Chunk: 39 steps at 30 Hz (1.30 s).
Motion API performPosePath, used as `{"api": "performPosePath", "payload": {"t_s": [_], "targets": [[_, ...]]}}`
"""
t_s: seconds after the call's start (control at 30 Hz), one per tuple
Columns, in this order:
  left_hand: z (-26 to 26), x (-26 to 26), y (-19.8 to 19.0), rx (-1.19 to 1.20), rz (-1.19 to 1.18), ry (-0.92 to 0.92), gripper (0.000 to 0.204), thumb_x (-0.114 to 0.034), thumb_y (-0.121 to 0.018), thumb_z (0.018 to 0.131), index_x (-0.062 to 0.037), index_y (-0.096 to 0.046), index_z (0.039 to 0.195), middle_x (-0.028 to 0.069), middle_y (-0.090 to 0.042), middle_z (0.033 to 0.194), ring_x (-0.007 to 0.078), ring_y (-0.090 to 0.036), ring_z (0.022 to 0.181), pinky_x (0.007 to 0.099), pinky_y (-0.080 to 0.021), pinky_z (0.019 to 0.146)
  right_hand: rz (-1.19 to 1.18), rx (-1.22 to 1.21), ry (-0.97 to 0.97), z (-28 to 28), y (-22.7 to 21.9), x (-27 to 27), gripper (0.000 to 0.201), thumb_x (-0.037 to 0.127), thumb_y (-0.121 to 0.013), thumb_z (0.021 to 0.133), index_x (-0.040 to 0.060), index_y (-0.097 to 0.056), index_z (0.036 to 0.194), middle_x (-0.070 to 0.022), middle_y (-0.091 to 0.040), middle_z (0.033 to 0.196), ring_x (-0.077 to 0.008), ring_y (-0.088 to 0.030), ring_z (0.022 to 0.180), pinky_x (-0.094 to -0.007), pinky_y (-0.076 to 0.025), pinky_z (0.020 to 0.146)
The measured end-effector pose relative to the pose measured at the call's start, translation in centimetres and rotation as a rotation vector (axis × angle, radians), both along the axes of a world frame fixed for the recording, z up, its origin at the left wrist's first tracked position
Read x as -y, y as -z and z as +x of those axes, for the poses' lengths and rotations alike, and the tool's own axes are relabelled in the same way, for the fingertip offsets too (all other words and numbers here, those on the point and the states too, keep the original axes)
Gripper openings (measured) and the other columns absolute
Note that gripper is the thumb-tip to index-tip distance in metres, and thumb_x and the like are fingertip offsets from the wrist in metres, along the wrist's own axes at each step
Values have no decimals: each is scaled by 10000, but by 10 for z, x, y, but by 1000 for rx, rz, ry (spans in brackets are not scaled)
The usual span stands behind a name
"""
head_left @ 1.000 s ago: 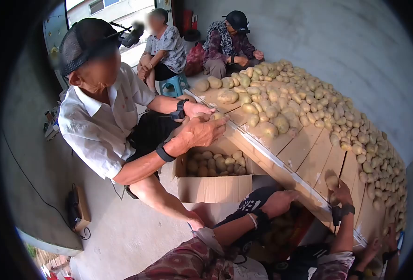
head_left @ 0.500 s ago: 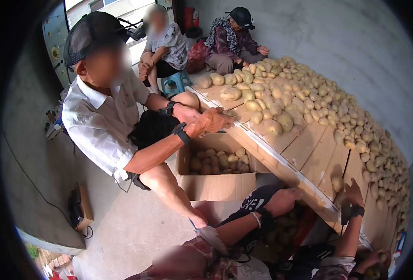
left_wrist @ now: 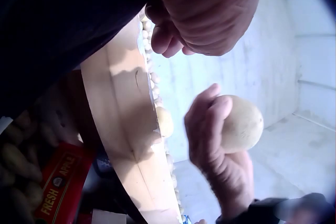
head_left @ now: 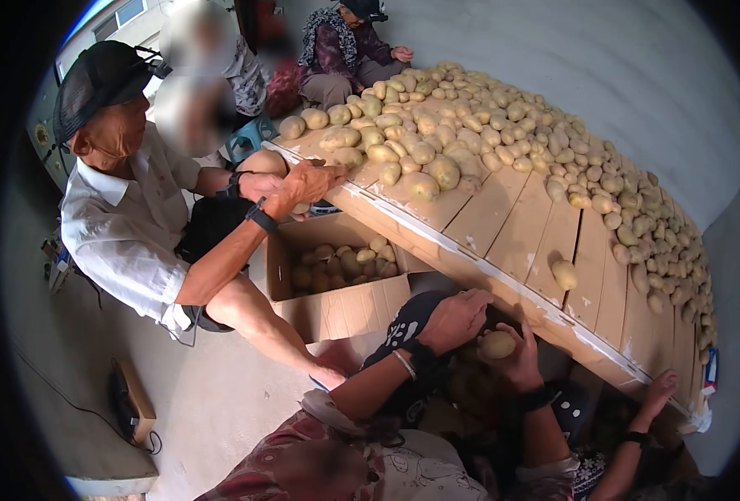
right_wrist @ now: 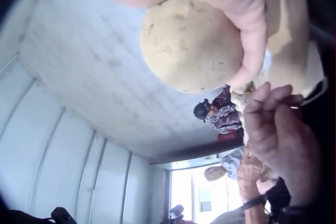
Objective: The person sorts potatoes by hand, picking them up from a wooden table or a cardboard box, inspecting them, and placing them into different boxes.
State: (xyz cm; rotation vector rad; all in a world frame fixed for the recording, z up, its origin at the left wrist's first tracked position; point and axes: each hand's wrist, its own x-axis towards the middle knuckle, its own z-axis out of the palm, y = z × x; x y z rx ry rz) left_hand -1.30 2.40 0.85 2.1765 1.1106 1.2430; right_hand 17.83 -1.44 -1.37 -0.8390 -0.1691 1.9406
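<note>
In the head view my right hand (head_left: 520, 363) holds a round, pale potato (head_left: 498, 344) just off the near edge of the plank table (head_left: 520, 238). The right wrist view shows that potato (right_wrist: 191, 45) close up, with fingers and thumb around it and small dark marks on its skin. My left hand (head_left: 458, 321) is beside it, apart from the potato, with loosely bent fingers and nothing seen in them. In the left wrist view the left hand (left_wrist: 205, 11) hangs above the right hand (left_wrist: 210, 134). A single potato (head_left: 565, 275) lies on the planks near the edge.
A long heap of potatoes (head_left: 587, 167) covers the table's far side. To the left a person in a white shirt (head_left: 128, 217) sits by a cardboard box (head_left: 341, 309) of potatoes. A red box (left_wrist: 60, 182) stands below the table edge. Another person's hand (head_left: 661, 392) is at the right.
My right hand has come back from over the planks to beside my left hand, with a potato now visible in it. The left hand has barely moved. The head view has swung right.
</note>
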Motion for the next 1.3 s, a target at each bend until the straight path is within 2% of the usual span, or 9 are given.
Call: {"api": "performPosePath", "payload": {"t_s": [0.13, 0.3, 0.4, 0.53, 0.73, 1.0, 1.13, 1.23, 1.3], "targets": [[4, 0, -12, -188, -19, 139, 341, -212, -620, 809, -73, -559, 1115, 142, -622, 1030, 334, -591, 976, 397, -480, 853, 180, 35, -121, -11, 4, -9, 507, 494, -385, 944, 69, -498, 1195, -133, -531, 1243, -291, -507, 1161, -496, -404, 970], [11, -1, -14, -101, -65, 165, 495, -267, -636, 810, -72, -501, 1244, 178, -596, 1149, 361, -558, 1072, 398, -463, 900, 433, -144, -186, 6, 3, -24, 566, 444, -293, 949, 74, -383, 1368, -96, -476, 1340, -264, -462, 1223, -447, -362, 1027], [16, -5, -5, -76, -44, 118, 543, -298, -587, 874, -31, -409, 1312, 227, -586, 1133, 405, -597, 976, 412, -493, 813, 458, -94, -126, 16, -4, -21, 429, 281, -427, 939, 76, -422, 1316, -120, -513, 1286, -259, -488, 1201, -439, -364, 1038], [16, -6, -5, -105, -206, 144, 493, -377, -474, 929, -42, -422, 1287, 247, -604, 1062, 422, -584, 958, 454, -475, 805, 443, 133, -101, 16, -16, -8, 342, 167, -496, 956, 63, -453, 1280, -97, -572, 1191, -203, -623, 998, -318, -534, 801], [14, -4, -6, -78, -262, 170, 467, -382, -440, 940, -33, -463, 1249, 243, -609, 1052, 420, -593, 934, 454, -477, 788, 520, 258, -178, 21, -14, -5, 372, 193, -494, 970, 79, -430, 1319, -83, -584, 1169, -206, -610, 1016, -317, -512, 835], [12, -3, -3, -22, -164, 185, 520, -277, -583, 887, -62, -428, 1335, 210, -625, 1017, 333, -625, 791, 380, -500, 733, 516, 207, -21, 18, -3, -8, 468, 95, -578, 918, 105, -434, 1363, -42, -558, 1234, -166, -556, 1101, -322, -498, 890], [10, -10, 10, 55, -182, 208, 570, -194, -662, 826, -88, -430, 1335, 181, -635, 972, 297, -628, 755, 344, -504, 713, 582, 369, 40, 23, 4, -18, 335, 58, -612, 889, 70, -557, 1219, -23, -601, 1149, -128, -583, 1024, -290, -515, 854], [9, -4, -7, -80, -293, 252, 618, -160, -681, 810, -53, -397, 1348, 137, -615, 1136, 222, -622, 983, 305, -474, 848, 649, 590, 33, 34, 4, -20, 177, 46, -619, 880, 25, -626, 1056, -24, -650, 994, -109, -606, 932, -252, -519, 823], [10, -7, -3, -125, -204, 251, 614, -161, -694, 795, -54, -408, 1327, 134, -613, 1137, 227, -620, 991, 312, -472, 857, 682, 613, 16, 37, -8, -19, 150, 64, -618, 884, 15, -647, 1023, -50, -658, 983, -118, -608, 953, -250, -516, 831]]}}
